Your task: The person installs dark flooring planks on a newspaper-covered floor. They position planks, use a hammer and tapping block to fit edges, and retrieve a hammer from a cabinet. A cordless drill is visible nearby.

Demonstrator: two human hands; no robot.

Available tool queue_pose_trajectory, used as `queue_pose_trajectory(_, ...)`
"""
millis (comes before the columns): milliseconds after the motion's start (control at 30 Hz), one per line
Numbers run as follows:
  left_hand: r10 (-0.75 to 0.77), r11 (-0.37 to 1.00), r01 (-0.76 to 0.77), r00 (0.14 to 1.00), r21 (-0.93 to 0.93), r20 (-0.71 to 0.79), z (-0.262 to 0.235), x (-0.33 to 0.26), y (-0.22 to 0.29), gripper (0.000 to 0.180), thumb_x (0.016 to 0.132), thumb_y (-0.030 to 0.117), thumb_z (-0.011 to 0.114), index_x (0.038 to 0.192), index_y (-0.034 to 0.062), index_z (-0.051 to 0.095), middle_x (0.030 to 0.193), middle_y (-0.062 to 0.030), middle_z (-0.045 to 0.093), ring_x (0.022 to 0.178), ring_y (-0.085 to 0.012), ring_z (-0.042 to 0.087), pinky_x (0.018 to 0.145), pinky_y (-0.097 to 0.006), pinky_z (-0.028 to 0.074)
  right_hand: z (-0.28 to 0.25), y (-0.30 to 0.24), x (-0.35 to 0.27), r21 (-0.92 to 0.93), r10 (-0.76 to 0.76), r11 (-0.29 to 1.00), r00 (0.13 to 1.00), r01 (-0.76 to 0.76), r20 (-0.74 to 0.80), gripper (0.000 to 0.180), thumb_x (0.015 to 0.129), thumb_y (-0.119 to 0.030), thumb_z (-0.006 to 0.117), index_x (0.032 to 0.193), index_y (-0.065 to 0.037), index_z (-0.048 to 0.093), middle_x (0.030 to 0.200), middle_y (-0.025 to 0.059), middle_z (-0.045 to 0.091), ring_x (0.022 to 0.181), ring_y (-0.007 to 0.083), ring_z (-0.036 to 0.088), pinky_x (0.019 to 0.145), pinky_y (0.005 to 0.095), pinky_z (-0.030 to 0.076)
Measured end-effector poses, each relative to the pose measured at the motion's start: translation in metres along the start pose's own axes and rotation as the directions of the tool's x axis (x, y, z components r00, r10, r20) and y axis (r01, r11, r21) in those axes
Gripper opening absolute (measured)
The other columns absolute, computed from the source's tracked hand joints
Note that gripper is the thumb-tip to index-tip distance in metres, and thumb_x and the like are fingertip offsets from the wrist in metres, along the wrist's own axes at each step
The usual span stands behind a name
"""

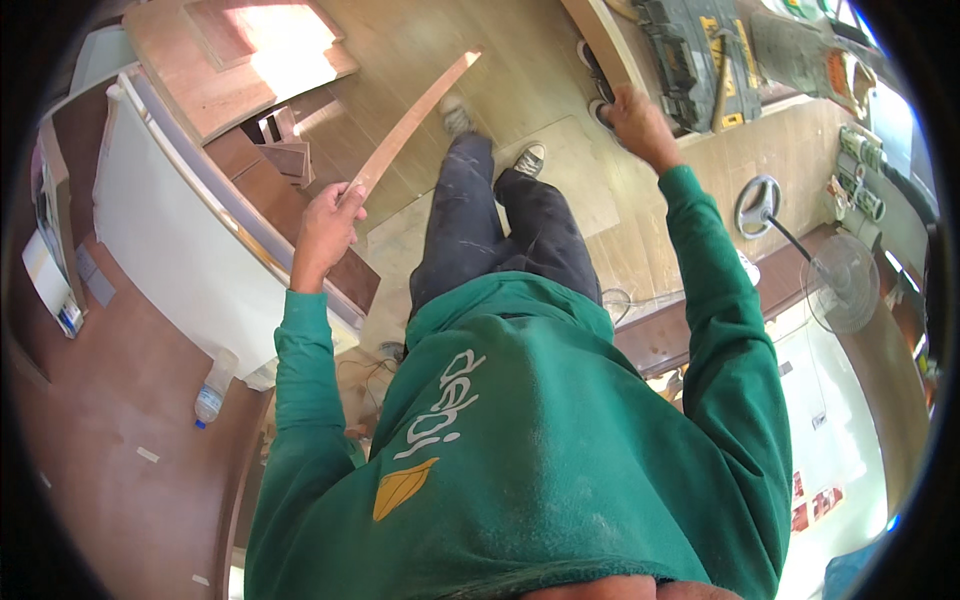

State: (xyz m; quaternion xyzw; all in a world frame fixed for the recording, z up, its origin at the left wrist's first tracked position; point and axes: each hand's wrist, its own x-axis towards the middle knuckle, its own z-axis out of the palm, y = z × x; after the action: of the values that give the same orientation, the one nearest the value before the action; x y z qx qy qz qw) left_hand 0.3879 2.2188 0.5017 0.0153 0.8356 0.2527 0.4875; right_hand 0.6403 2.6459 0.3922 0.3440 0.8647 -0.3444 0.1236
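Observation:
My left hand (pixel 330 230) is closed around the near end of a thin, reddish-brown wood strip (pixel 415 117). The strip slants up and away to the right, its far tip above the floor near my feet. Out to the right, my right hand (pixel 640 125) has its fingers curled at the near end of a pale wooden board (pixel 606 45). This board stretches away to the top edge of the view, and its far end is out of sight.
A white panel (pixel 185 220) and stacked wood sheets (pixel 225 75) lie at left, with a plastic bottle (pixel 213 392) nearby. At right are a dark tool case (pixel 690 65), a standing fan (pixel 842 285) and a round grey wheel-shaped base (pixel 757 207). Thin cables run along the floor.

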Motion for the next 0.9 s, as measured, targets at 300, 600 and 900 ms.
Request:
queue_pose_trajectory(300, -0.08, 0.982, 0.062, 0.992, 0.18, 0.098, 0.012, 0.136, 0.074, 0.048, 0.106, 0.042, 0.055, 0.124, -0.0015, 0.065, 0.087, -0.0088, 0.069, 0.058, -0.0117, 0.056, 0.057, -0.03, 0.048, 0.039, 0.105, 0.25, -0.084, -0.014, 0.996, 0.954, -0.012, -0.301, 0.042, 0.094, -0.022, 0.065, 0.13, -0.002, 0.054, 0.118, 0.0268, 0.067, 0.114, 0.0447, 0.063, 0.101, 0.05, 0.05)
queue_pose_trajectory(600, 0.275, 0.821, -0.232, 0.961, 0.521, -0.005, 0.007, 0.226, 0.018, 0.042, 0.107, 0.037, 0.053, 0.109, -0.0025, 0.067, 0.082, -0.0209, 0.061, 0.065, -0.0253, 0.056, 0.067, -0.038, 0.049, 0.083, 0.271, 0.361, -0.474, -0.116, 0.877, 0.992, 0.082, -0.043, 0.051, 0.096, -0.014, 0.054, 0.144, 0.0, 0.042, 0.135, 0.0287, 0.06, 0.117, 0.0504, 0.062, 0.102, 0.0548, 0.05)
queue_pose_trajectory(900, -0.141, 0.867, 0.249, 0.953, 0.432, -0.266, -0.085, 0.064, -0.005, 0.053, 0.105, 0.041, 0.06, 0.078, -0.0035, 0.059, 0.064, -0.0074, 0.044, 0.066, -0.0108, 0.043, 0.059, -0.036, 0.039, 0.063, 0.246, 0.37, -0.099, -0.1, 0.991, 0.992, 0.091, -0.08, 0.076, 0.094, -0.047, 0.07, 0.14, 0.008, 0.046, 0.123, 0.0325, 0.067, 0.126, 0.0481, 0.059, 0.106, 0.0471, 0.047)
